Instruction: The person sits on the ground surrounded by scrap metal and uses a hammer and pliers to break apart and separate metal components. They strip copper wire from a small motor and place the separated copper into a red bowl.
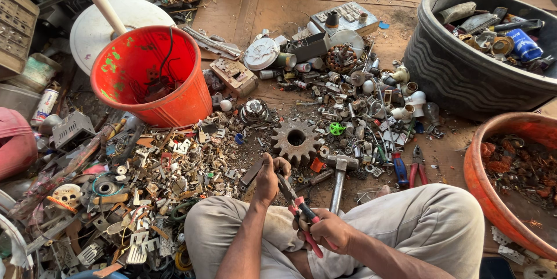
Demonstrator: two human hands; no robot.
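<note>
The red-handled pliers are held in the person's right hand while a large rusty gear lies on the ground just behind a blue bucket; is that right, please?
Not quite: the bucket is orange-red, not blue, as the head view shows. The rest stands: the right hand holds the red-handled pliers, and the large rusty gear lies on the ground beside that bucket.

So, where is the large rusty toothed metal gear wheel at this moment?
In the head view, the rusty toothed metal gear wheel lies flat on the ground near the centre, just beyond the left hand, right of the red plastic bucket and left of the steel-headed hammer.
</note>
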